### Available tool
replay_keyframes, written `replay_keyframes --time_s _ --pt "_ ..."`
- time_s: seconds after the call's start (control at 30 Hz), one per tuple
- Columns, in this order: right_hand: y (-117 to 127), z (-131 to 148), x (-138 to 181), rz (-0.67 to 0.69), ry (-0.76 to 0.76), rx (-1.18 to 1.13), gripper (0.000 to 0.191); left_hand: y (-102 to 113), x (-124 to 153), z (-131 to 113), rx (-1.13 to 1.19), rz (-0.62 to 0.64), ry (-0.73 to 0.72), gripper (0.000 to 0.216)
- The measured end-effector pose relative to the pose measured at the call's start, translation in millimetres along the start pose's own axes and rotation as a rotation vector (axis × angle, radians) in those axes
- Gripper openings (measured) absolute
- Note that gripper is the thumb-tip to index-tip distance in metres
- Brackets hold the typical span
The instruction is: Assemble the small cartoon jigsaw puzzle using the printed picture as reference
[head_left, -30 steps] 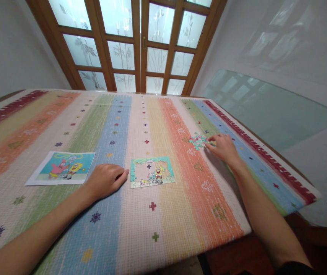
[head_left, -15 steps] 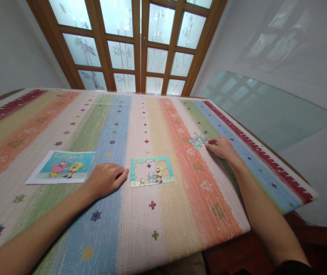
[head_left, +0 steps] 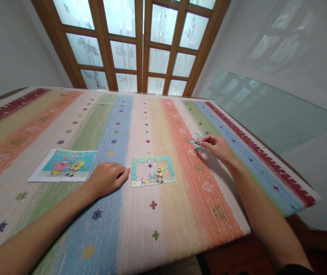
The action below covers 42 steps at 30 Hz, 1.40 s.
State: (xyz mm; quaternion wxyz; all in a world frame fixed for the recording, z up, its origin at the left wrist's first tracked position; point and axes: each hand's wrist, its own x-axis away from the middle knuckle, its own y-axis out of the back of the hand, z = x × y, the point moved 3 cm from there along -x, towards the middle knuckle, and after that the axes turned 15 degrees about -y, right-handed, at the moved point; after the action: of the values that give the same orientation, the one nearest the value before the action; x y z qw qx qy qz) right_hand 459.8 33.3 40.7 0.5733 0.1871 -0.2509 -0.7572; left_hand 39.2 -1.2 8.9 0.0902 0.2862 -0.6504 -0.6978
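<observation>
A partly assembled jigsaw puzzle [head_left: 167,179] lies flat on the tablecloth, its border joined around a gap where the cloth shows. A yellow cartoon figure fills its right part. Just left of it my left hand [head_left: 110,177] rests on the cloth, fingers curled in and apparently holding nothing, thumb tip close to the puzzle's left edge. Over the pile of loose puzzle pieces [head_left: 197,136], my right hand [head_left: 216,147] has thumb and fingers pinched together on what looks like a small puzzle piece. The hand covers part of the pile.
A printed picture sheet [head_left: 65,165] with cartoon figures lies left of my left hand. The striped tablecloth [head_left: 140,236] covers the table, whose front edge is close to me. Beyond stand wooden doors with glass panes [head_left: 143,46]; a pale wall is at the right.
My right hand has moved left from the pile's right side and now covers more of it, with its fingers pinched. My left hand has stayed beside the puzzle.
</observation>
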Motion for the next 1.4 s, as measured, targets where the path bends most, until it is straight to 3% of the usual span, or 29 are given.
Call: replay_keyframes --time_s 0.27,0.47,1.4 --pt "-66.7 40.8 52.5 0.364 0.163 -0.092 0.020 0.4 0.2 0.1 0.044 -0.004 0.021 0.053" --pt "-92.3 48.6 76.7 0.526 0.266 0.014 0.012 1.7 -1.0 -0.2 0.058 -0.007 0.020 0.053" --pt "-101.6 54.3 95.2 0.382 0.508 0.213 0.014 -2.9 1.5 0.7 -0.012 -0.028 -0.028 0.056"
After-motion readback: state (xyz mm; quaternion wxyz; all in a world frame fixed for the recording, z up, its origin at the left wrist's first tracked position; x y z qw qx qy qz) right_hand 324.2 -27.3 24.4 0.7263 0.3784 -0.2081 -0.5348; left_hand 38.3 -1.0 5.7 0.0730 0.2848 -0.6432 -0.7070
